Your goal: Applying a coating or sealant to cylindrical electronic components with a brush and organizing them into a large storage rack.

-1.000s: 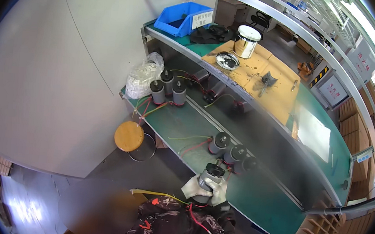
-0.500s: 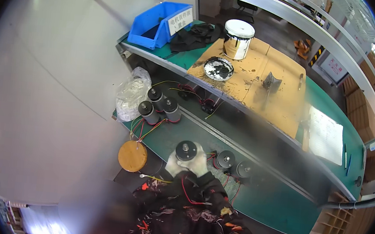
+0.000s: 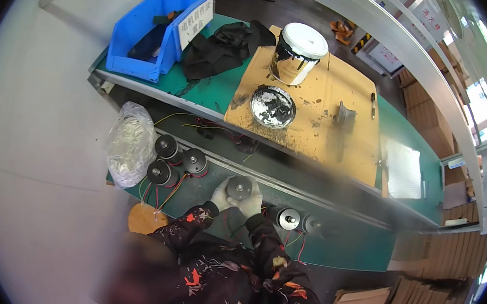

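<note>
A cylindrical motor [image 3: 240,187] with a dark round top and a short shaft is held upright between my two gloved hands, over the green bench. My left hand [image 3: 220,195] closes round its left side and my right hand [image 3: 253,203] round its right. Thin leads trail below it, partly hidden by my sleeves. On the left stand three similar motors, a back one [image 3: 166,146], a right one [image 3: 194,161] and a front one [image 3: 159,172], with coloured wires. Right of my hands are a silver-sided motor [image 3: 287,218] and a blurred one [image 3: 310,223].
A plastic bag [image 3: 131,147] of pale items lies left. The raised shelf ahead bears a blue bin [image 3: 128,66], black cloth [image 3: 221,47], cardboard [image 3: 314,144], a paint-smeared bucket [image 3: 299,58], its messy round lid [image 3: 272,107] and paper [image 3: 404,170]. A round wooden stool [image 3: 146,219] stands near left.
My hands have moved forward, away from my body, with the motor still in them. The view has shifted, so the shelf and bin appear larger and farther left.
</note>
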The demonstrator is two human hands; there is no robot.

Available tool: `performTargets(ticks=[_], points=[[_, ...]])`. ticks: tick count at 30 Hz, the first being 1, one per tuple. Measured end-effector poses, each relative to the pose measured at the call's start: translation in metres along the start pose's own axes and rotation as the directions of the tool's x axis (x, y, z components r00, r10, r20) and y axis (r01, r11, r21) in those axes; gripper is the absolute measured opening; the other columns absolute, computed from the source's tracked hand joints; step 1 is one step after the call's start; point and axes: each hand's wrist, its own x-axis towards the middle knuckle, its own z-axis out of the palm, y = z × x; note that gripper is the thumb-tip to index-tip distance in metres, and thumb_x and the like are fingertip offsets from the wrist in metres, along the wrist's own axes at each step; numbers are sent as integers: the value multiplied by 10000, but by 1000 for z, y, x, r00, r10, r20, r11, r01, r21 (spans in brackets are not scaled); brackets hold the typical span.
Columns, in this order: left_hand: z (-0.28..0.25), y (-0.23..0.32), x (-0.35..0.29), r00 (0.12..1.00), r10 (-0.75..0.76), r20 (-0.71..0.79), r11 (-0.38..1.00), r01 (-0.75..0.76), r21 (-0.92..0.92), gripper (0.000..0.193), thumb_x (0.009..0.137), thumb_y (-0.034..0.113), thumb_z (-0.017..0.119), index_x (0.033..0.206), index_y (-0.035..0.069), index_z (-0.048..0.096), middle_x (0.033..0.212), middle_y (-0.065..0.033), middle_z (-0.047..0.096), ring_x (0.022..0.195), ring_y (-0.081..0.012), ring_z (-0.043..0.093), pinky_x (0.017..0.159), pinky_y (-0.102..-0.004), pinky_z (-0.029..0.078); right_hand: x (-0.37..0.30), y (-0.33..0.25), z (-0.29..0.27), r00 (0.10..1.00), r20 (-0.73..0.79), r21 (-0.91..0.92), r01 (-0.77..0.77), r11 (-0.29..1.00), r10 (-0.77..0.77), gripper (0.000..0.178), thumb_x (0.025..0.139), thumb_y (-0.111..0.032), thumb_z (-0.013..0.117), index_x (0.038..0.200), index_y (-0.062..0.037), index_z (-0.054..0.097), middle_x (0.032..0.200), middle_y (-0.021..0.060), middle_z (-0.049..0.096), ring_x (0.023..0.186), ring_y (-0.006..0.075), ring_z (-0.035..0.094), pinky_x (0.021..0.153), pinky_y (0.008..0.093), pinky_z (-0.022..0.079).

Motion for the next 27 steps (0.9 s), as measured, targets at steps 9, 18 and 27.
performTargets(ticks=[9, 18, 27], points=[[-7, -35, -15, 986, -118, -120, 660, 168, 732, 904, 548, 334, 877, 1335, 169, 466, 1262, -138, 516, 1172, -355, 523, 985, -451, 455, 5, -88, -117, 878, 473, -182, 186, 965, -80, 757, 662, -431, 846, 1199, 41, 599, 1117, 196, 664, 1098, 352, 624, 980, 409, 483], [-30, -31, -23, 915, -283, -286, 371, 379, 848, 570, 732, 142, 716, 1251, 102, 483, 1242, -190, 488, 1114, -393, 572, 896, -495, 501, 155, -192, -302, 936, -294, -72, 182, 981, -195, 307, 872, -317, 695, 855, -10, 691, 800, 95, 702, 731, 158, 660, 692, 277, 511], [-104, -42, -133, 716, -234, -658, 256, 698, 668, 293, 844, 238, 594, 1104, 119, 660, 1030, -184, 688, 1009, -373, 644, 866, -458, 514, 103, -84, -237, 808, -470, -803, -224, 552, -355, 333, 756, -365, 739, 864, -74, 619, 852, 125, 622, 808, 318, 617, 734, 439, 473]])
